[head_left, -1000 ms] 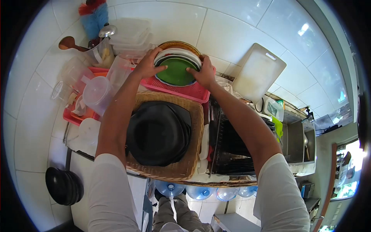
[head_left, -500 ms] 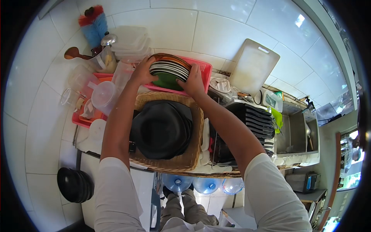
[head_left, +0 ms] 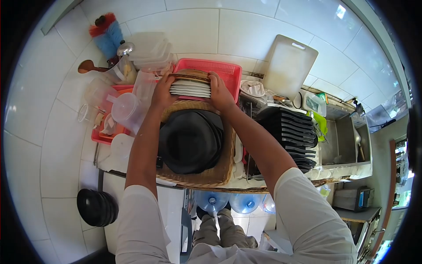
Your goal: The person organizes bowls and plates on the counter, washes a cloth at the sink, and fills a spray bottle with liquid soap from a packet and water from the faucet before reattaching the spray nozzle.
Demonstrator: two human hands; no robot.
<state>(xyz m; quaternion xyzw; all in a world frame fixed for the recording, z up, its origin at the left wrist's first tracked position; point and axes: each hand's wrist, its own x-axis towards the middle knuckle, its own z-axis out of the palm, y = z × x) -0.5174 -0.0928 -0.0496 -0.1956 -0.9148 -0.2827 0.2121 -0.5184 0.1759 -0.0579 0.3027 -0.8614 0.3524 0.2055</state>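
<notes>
A stack of plates (head_left: pixel 190 88), white ones with brown ones at the back, is held between my two hands, seen edge-on. My left hand (head_left: pixel 163 91) grips its left side and my right hand (head_left: pixel 220 92) its right side, fingers wrapped over the rims. Behind the stack lies a pink basket (head_left: pixel 228 69). Just in front of my hands, black plates (head_left: pixel 190 141) are piled in a wicker basket (head_left: pixel 226 165).
Plastic jugs (head_left: pixel 124 105) and an orange-red tray (head_left: pixel 107 140) stand left. On the right are a dish rack of black plates (head_left: pixel 288 134), a cutting board (head_left: pixel 290 66) against the wall and a sink (head_left: pixel 334 141). Black bowls (head_left: pixel 94 207) sit lower left.
The plate stack has come toward me out of the pink basket and tipped so its edges show. Both hands moved with it. The pink basket shows more, and the camera view has shifted.
</notes>
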